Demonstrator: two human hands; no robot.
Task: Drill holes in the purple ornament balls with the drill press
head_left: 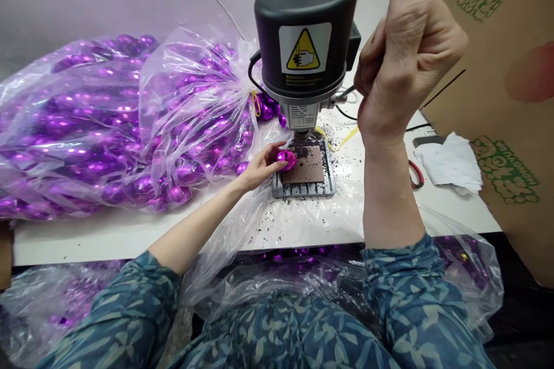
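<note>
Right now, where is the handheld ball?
In the head view, the ball is in the left hand, at the left edge of the brown board, below the black machine head.

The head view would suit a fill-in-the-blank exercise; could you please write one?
1. The shiny ball is in the person's ____ hand.
2. The yellow warning sign on the black machine is a ____.
3. The crumpled white sheet lies to the ____ of the machine.
Missing words: left; triangle; right.
</note>
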